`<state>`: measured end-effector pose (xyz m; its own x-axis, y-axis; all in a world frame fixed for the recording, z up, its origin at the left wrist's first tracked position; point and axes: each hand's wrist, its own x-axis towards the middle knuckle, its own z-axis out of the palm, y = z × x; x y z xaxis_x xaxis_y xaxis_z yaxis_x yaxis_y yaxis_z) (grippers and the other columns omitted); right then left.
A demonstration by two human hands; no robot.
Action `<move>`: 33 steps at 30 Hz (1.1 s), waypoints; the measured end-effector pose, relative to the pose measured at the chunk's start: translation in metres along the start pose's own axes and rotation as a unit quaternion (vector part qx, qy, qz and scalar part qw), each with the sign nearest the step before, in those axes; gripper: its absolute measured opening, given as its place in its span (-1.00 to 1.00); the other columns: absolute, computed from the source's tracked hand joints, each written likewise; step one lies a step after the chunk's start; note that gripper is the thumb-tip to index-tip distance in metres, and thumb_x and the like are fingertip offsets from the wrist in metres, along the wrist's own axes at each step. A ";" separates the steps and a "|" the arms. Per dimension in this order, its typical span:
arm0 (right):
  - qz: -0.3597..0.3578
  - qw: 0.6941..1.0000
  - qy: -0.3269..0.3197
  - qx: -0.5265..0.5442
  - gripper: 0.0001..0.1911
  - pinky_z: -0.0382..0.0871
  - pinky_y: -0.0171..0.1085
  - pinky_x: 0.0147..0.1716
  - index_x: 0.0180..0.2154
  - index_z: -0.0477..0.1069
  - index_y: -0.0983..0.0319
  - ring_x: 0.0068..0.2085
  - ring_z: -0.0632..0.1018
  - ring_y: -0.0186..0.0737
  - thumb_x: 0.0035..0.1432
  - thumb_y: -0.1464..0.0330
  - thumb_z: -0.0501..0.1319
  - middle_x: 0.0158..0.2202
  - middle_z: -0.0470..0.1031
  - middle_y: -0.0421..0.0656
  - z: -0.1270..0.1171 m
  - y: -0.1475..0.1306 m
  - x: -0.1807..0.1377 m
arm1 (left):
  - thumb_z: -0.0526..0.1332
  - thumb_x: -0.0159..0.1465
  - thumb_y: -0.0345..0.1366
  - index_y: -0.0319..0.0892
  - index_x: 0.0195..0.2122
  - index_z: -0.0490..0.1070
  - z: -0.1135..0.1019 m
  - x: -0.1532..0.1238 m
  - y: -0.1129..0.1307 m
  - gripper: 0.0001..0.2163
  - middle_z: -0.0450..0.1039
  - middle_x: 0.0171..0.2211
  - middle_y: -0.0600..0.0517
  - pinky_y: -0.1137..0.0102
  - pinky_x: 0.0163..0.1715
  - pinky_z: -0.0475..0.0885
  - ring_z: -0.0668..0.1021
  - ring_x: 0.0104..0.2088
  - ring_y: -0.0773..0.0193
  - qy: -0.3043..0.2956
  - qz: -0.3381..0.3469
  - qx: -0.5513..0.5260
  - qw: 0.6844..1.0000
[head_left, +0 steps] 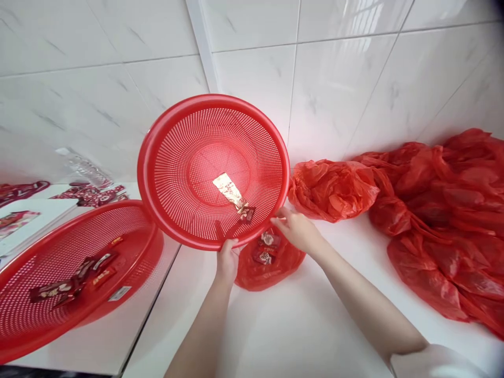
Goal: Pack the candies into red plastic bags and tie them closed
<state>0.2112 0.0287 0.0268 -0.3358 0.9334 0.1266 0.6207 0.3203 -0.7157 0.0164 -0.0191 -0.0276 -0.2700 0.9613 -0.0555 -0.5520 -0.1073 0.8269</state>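
Observation:
My left hand (227, 258) grips the lower rim of a round red perforated basket (185, 157), which is tipped up on edge so its inside faces me. My right hand (296, 229) holds the same rim a little further right. A gold wrapper (228, 190) and a small dark red packet (247, 213) lie inside the basket near the bottom. Directly below the rim sits an open red plastic bag (271, 268) with red packets (266, 248) in it.
A second red perforated basket (47, 315) lies at the left on a white table, holding several dark red packets (74, 278). More packets lie behind it by the tiled wall. Crumpled red plastic bags (441, 220) are heaped along the wall at the right.

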 end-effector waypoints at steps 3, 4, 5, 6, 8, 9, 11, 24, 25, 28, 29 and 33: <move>-0.063 0.979 0.114 -0.153 -0.67 0.32 0.00 0.00 -0.05 0.40 0.27 -0.02 0.51 0.02 0.33 0.23 0.01 -0.08 0.52 0.06 0.007 0.000 0.000 | 0.21 0.03 -0.38 -0.16 -0.21 0.54 0.007 -0.007 -0.005 -0.72 0.57 -0.16 -0.03 0.12 0.02 0.43 0.53 -0.01 0.00 -0.008 -0.015 0.007 1.000; -0.111 0.974 0.107 -0.164 -0.63 0.27 0.03 0.07 0.01 0.38 0.27 0.05 0.47 0.03 0.34 0.20 0.01 0.00 0.49 0.08 0.010 0.000 0.000 | 0.22 0.02 -0.38 -0.17 -0.22 0.54 0.010 -0.009 -0.007 -0.72 0.58 -0.18 -0.03 0.12 0.02 0.43 0.53 -0.01 -0.01 -0.011 -0.027 0.006 1.000; -0.160 0.969 0.085 -0.165 -0.56 0.18 0.07 0.14 0.08 0.33 0.27 0.12 0.41 0.04 0.32 0.15 0.02 0.09 0.43 0.09 0.012 0.001 0.000 | 0.23 -0.01 -0.38 -0.17 -0.25 0.55 0.013 -0.011 -0.008 -0.73 0.59 -0.21 -0.03 0.12 0.01 0.43 0.53 -0.01 -0.02 -0.012 -0.039 0.003 0.999; -0.201 0.964 0.055 -0.164 -0.46 0.06 0.14 0.20 0.16 0.26 0.27 0.19 0.34 0.06 0.29 0.08 0.04 0.17 0.34 0.10 0.015 0.002 0.000 | 0.24 -0.03 -0.39 -0.16 -0.27 0.55 0.015 -0.013 -0.010 -0.74 0.59 -0.24 -0.03 0.13 0.00 0.43 0.53 -0.01 -0.02 -0.010 -0.051 -0.001 0.999; -0.247 0.956 -0.014 -0.159 -0.23 -0.11 0.25 0.24 0.27 0.11 0.30 0.28 0.22 0.12 0.19 -0.03 0.11 0.27 0.19 0.14 0.018 0.006 0.000 | 0.25 -0.08 -0.40 -0.13 -0.32 0.54 0.017 -0.015 -0.012 -0.74 0.60 -0.27 -0.01 0.14 -0.02 0.44 0.54 -0.03 -0.02 -0.002 -0.066 -0.011 0.998; -0.256 0.953 -0.048 -0.153 -0.16 -0.10 0.26 0.23 0.28 0.08 0.31 0.28 0.21 0.14 0.14 -0.05 0.16 0.28 0.17 0.16 0.019 0.007 0.000 | 0.25 -0.09 -0.40 -0.13 -0.32 0.54 0.018 -0.016 -0.012 -0.73 0.60 -0.27 -0.01 0.14 -0.02 0.44 0.54 -0.04 -0.02 -0.001 -0.072 -0.013 0.997; -0.264 0.952 -0.099 -0.122 -0.24 0.11 0.15 0.19 0.24 0.19 0.30 0.22 0.32 0.11 0.12 0.05 0.25 0.23 0.27 0.13 0.018 0.009 0.000 | 0.24 -0.08 -0.39 -0.16 -0.28 0.54 0.017 -0.015 -0.011 -0.71 0.60 -0.24 -0.03 0.13 -0.03 0.44 0.55 -0.04 -0.03 -0.003 -0.078 -0.015 0.997; -0.078 0.962 -0.012 0.260 -0.70 0.51 -0.20 -0.27 -0.17 0.57 0.26 -0.26 0.60 -0.11 0.16 0.22 0.23 -0.28 0.61 -0.13 -0.004 0.006 0.003 | 0.21 -0.01 -0.39 -0.19 -0.55 0.36 -0.013 0.013 0.008 -0.97 0.56 -0.36 0.00 0.24 -0.17 0.51 0.59 -0.20 0.15 0.055 -0.019 -0.052 0.997; -0.060 0.959 -0.014 0.275 -0.69 0.52 -0.21 -0.30 -0.17 0.56 0.28 -0.29 0.60 -0.12 0.14 0.21 0.25 -0.29 0.61 -0.13 -0.002 0.007 0.004 | 0.21 -0.01 -0.39 -0.19 -0.56 0.36 -0.014 0.013 0.009 -0.96 0.56 -0.37 0.01 0.24 -0.17 0.51 0.59 -0.21 0.16 0.056 -0.015 -0.053 0.997; -0.020 0.947 -0.048 0.316 -0.66 0.54 -0.23 -0.39 -0.16 0.53 0.29 -0.33 0.60 -0.15 0.07 0.21 0.30 -0.32 0.60 -0.13 0.003 0.007 0.005 | 0.22 -0.01 -0.39 -0.19 -0.58 0.35 -0.014 0.013 0.010 -0.94 0.55 -0.40 0.01 0.22 -0.14 0.51 0.59 -0.23 0.17 0.062 -0.011 -0.050 0.997; -0.017 0.946 -0.059 0.320 -0.65 0.54 -0.24 -0.40 -0.15 0.52 0.28 -0.33 0.60 -0.16 0.06 0.21 0.31 -0.32 0.60 -0.14 0.005 0.006 0.005 | 0.22 0.00 -0.39 -0.20 -0.58 0.36 -0.014 0.013 0.010 -0.95 0.55 -0.38 0.00 0.21 -0.13 0.51 0.59 -0.22 0.17 0.061 -0.012 -0.049 0.997; -0.058 0.967 -0.050 0.245 -0.75 0.52 -0.25 -0.26 -0.15 0.50 0.22 -0.26 0.62 -0.20 0.16 0.24 0.24 -0.25 0.61 -0.16 0.008 0.004 0.003 | 0.21 0.02 -0.38 -0.20 -0.46 0.44 -0.011 0.010 0.008 -0.94 0.57 -0.27 -0.04 0.16 -0.08 0.49 0.58 -0.12 0.08 0.041 -0.020 -0.035 0.998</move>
<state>0.2068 0.0314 0.0192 -0.4641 0.8681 0.1760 0.1736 0.2840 -0.9430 0.0002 -0.0131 -0.0281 -0.3084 0.9416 -0.1350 -0.6171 -0.0900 0.7817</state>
